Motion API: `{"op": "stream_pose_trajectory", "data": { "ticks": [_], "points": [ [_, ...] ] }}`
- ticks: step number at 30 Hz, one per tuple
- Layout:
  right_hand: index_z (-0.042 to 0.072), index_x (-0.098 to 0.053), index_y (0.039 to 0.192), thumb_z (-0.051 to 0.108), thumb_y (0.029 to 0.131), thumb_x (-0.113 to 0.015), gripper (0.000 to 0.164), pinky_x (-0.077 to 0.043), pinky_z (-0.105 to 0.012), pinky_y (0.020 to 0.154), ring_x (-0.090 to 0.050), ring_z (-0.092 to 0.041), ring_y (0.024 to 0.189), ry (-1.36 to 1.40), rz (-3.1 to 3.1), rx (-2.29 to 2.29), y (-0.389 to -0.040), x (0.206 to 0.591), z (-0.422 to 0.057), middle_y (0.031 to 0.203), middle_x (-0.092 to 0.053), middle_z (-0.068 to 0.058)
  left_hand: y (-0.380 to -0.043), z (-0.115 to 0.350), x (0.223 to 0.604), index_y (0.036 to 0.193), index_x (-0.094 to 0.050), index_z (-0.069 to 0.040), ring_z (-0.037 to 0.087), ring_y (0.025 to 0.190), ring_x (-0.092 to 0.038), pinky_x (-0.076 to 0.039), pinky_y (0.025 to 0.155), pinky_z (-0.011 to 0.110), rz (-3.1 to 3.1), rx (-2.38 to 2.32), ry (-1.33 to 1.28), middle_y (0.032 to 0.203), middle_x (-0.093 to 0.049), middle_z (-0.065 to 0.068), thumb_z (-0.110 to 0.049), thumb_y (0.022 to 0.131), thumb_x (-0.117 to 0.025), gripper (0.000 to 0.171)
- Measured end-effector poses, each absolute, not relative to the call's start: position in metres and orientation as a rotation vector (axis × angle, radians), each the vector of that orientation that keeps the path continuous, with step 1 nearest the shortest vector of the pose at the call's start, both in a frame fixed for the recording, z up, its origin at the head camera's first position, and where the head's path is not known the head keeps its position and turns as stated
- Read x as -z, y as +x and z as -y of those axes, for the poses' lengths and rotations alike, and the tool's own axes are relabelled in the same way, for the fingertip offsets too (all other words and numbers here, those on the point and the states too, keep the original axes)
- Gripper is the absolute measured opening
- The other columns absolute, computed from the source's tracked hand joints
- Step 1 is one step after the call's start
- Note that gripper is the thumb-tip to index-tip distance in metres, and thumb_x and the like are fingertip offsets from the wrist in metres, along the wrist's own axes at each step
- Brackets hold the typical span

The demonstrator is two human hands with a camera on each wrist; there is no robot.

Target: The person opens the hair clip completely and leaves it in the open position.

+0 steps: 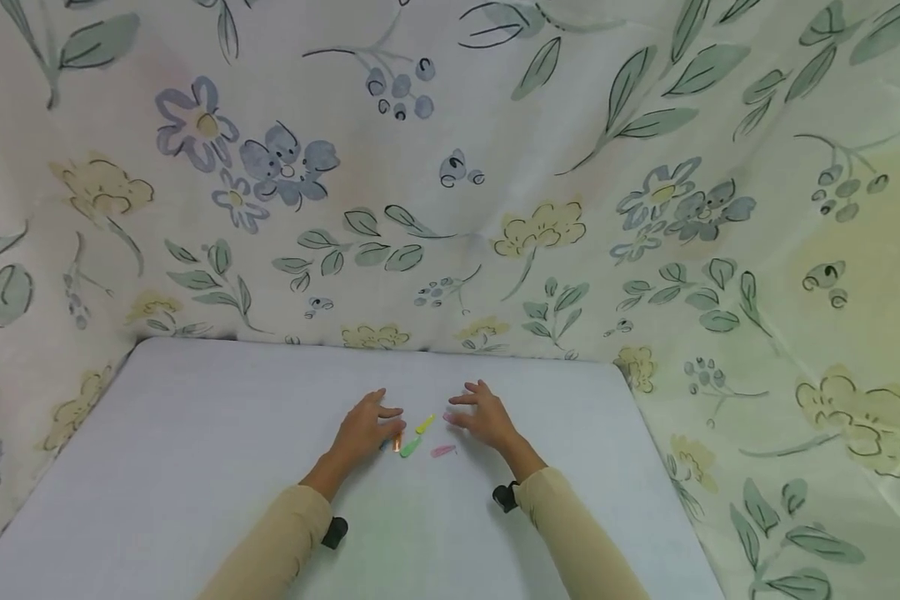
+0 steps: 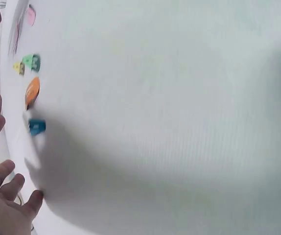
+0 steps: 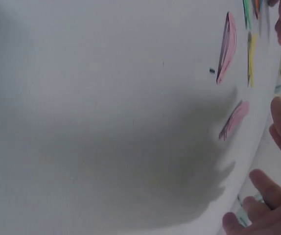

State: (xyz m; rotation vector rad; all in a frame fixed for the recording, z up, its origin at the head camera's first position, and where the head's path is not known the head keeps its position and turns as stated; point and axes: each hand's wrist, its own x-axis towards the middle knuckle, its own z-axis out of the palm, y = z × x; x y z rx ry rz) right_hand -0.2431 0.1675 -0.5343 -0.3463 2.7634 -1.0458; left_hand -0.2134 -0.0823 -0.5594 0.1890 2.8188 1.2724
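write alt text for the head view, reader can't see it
A person's left hand and right hand frame a yellow clip, green clip, orange clip and pink clip on a white surface. The sleeves are beige; a floral backdrop rises behind.

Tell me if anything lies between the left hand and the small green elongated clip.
Yes: the small orange elongated clip and the small blue clip lie on the white tabletop between the left hand and the green clip. Both look low, so reaching over them seems possible.

Left fingers (image 2: 1,173), right fingers (image 3: 268,188) spread
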Motion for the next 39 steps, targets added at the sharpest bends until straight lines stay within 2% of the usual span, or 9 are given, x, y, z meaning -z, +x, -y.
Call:
{"op": "stream_pose_trajectory", "data": {
  "ticks": [8,16,24,39],
  "points": [
    [0.007,-0.073,0.117,0.015,0.091,-0.073,0.028,-0.022,-0.061,0.114,-0.026,-0.041,0.146,-0.389,-2.756,1.049,-0.242,0.544,-0.151,0.145,-0.051,-0.021,-0.212,0.066,0.568,0.102,-0.079,-0.01,0.04,0.135,-0.044,-0.03,0.106,0.063,-2.959,-1.098,0.233,0.139,-0.055,0.022,-0.033,0.083,-0.081,0.03],
    [0.01,-0.077,0.11,0.013,0.088,-0.074,0.022,-0.037,-0.056,0.108,-0.049,-0.038,0.13,-0.411,-2.866,0.971,-0.245,0.555,-0.144,0.134,-0.058,-0.019,-0.212,0.052,0.562,0.091,-0.081,-0.011,0.037,0.133,-0.045,-0.031,0.104,0.064,-3.0,-1.081,0.14,0.137,-0.057,0.02,-0.036,0.076,-0.086,0.029],
    [0.012,-0.079,0.104,0.017,0.086,-0.077,0.019,-0.04,-0.056,0.105,-0.05,-0.038,0.128,-0.381,-2.911,0.909,-0.247,0.556,-0.134,0.133,-0.059,-0.017,-0.21,0.046,0.562,0.092,-0.082,-0.015,0.048,0.138,-0.035,-0.023,0.108,0.069,-3.02,-1.07,0.048,0.141,-0.054,0.02,-0.029,0.075,-0.087,0.022],
    [0.014,-0.082,0.092,0.013,0.082,-0.08,0.011,-0.044,-0.052,0.102,-0.056,-0.034,0.122,-0.311,-3.054,0.858,-0.243,0.56,-0.126,0.124,-0.065,-0.014,-0.209,0.044,0.559,0.091,-0.082,-0.014,0.049,0.139,-0.035,-0.022,0.109,0.069,-3.006,-1.047,0.04,0.141,-0.054,0.02,-0.027,0.076,-0.087,0.02]
  ]
}}
